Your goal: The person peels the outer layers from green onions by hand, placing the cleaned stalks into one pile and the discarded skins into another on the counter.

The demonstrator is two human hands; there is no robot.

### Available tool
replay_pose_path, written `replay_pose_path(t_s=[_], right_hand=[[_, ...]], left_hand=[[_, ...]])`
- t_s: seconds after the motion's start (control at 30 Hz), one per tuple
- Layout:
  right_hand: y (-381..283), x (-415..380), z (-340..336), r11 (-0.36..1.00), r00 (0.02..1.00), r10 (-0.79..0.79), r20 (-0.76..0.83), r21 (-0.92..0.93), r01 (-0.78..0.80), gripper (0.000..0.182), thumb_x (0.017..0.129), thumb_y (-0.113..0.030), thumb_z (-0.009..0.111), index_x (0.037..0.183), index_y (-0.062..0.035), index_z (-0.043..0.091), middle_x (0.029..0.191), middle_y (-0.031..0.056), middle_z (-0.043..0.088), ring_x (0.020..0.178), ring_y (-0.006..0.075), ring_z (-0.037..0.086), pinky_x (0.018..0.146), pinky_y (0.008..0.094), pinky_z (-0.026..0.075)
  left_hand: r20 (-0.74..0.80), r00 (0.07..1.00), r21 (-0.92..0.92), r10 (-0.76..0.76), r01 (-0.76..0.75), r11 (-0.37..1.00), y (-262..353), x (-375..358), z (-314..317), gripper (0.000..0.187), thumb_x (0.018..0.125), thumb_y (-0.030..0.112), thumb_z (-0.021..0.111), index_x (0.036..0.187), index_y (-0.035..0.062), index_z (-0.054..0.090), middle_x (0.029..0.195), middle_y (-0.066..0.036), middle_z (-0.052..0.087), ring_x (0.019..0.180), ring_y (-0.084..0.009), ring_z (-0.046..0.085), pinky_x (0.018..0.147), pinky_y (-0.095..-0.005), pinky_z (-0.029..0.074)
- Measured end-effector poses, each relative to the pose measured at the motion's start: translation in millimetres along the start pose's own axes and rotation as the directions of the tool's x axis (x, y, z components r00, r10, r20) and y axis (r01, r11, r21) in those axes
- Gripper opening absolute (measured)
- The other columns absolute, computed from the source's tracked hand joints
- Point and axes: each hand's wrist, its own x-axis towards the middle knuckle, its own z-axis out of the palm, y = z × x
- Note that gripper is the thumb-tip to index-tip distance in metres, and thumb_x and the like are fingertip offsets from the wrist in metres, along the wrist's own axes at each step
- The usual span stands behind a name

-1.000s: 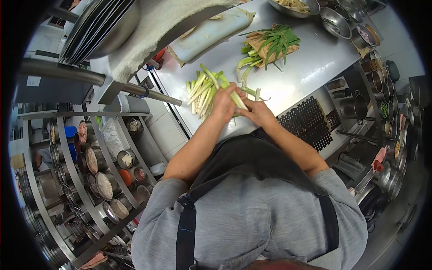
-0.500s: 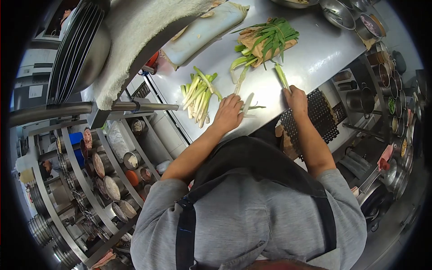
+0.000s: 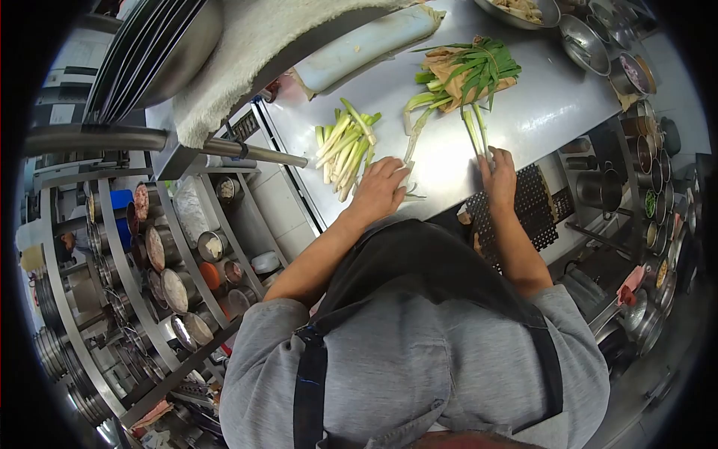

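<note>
My right hand (image 3: 499, 178) is closed around the lower ends of long green onion stalks (image 3: 473, 133), near the table's front edge. The stalks point away from me, their tops reaching the leafy bundle. My left hand (image 3: 380, 185) lies low on the steel table (image 3: 441, 168), palm down with its fingers stretched out. Just beyond its fingertips trails a limp, pale stalk (image 3: 416, 136). A thin green scrap (image 3: 416, 196) lies beside that hand. To its left is a pile of trimmed green onions (image 3: 348, 147), white ends towards me.
Green leaves tied in a bundle (image 3: 490, 71) rest on brown paper at the back. A pale blue wrapped roll (image 3: 366, 49) lies behind the pile. Metal bowls (image 3: 583, 45) stand at the back right. A shelf rack (image 3: 142, 277) with pots is on my left.
The view has shifted, so the table things sit further right. The stalks in my right hand now show as two spread apart. A pale blade-like shape by my left fingers is mostly hidden now.
</note>
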Motion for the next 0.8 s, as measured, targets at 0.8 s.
replay_pose_path(t_s=[0.8], right_hand=[[-60, -61, -18, 0.921, 0.880, -0.319, 0.352, 0.334, 0.200, 0.021, 0.082, -0.008, 0.062, 0.102, -0.0015, 0.064, 0.098, 0.0153, 0.064, 0.076, 0.0313, 0.064, 0.068, 0.0361, 0.051]], left_hand=[[0.058, 0.568, 0.072, -0.821, 0.818, 0.570, -136, 108, -55, 0.041, 0.076, 0.041, 0.060, 0.094, 0.0050, 0.069, 0.104, -0.016, 0.066, 0.101, -0.0303, 0.062, 0.088, -0.0387, 0.048]])
